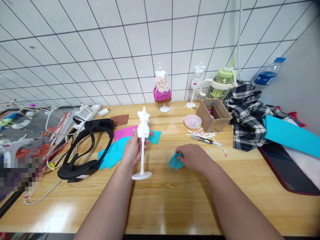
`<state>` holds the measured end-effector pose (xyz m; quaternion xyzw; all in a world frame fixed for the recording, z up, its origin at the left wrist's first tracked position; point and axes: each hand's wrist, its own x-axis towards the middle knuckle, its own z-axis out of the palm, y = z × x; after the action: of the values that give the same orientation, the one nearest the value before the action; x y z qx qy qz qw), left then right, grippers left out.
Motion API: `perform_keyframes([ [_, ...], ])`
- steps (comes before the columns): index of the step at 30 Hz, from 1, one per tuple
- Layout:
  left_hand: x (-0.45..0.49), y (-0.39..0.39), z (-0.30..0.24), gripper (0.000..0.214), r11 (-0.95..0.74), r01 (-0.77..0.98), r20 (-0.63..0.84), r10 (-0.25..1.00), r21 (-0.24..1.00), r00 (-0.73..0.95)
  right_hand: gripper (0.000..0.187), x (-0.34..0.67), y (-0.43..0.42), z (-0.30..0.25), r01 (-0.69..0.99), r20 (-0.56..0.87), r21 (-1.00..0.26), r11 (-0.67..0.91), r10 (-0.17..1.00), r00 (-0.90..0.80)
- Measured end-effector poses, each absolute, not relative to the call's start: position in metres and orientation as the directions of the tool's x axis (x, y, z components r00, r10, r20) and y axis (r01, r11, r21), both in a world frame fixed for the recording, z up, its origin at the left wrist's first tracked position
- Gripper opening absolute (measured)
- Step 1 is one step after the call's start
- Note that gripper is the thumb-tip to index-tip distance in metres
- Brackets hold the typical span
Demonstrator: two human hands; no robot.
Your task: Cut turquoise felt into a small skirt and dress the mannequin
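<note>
In the middle of the view my left hand [133, 147] is closed around a small white dress form [143, 128], a mannequin torso on a thin stem with a round base. It stands nearly upright in front of my palm. To the right, my right hand [193, 156] pinches the top of a gathered piece of blue paper [176, 161], which fans out below the fingers close to the tabletop. Flat blue sheets [115, 152] and a pink sheet [125, 132] lie beside my left hand. A smaller blue piece [155, 136] shows just behind it.
Behind stand a dressed mannequin [162, 87] and a bare one [197, 78]. Thread snips [202, 139], white paper strips, a pink dish [192, 121] and a cardboard box [212, 122] sit right of centre. A black headset strap [82, 171] lies left, a dark tablet [287, 170] right.
</note>
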<state>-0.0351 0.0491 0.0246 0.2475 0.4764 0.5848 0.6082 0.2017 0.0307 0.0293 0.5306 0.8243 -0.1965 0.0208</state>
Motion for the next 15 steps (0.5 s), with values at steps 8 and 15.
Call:
perform_keyframes([
  [8, -0.009, 0.04, -0.008, 0.041, 0.218, -0.003, -0.218, 0.975, 0.976, 0.042, 0.023, 0.221, 0.036, 0.039, 0.942, -0.149, -0.302, 0.148, 0.968, -0.2],
  [15, -0.002, 0.043, -0.011, 0.033, -0.005, 0.619, 0.011, 1.0, 0.786, -0.007, 0.02, 0.211, 0.036, 0.039, 0.921, 0.05, -0.323, 0.217, 0.976, -0.213],
])
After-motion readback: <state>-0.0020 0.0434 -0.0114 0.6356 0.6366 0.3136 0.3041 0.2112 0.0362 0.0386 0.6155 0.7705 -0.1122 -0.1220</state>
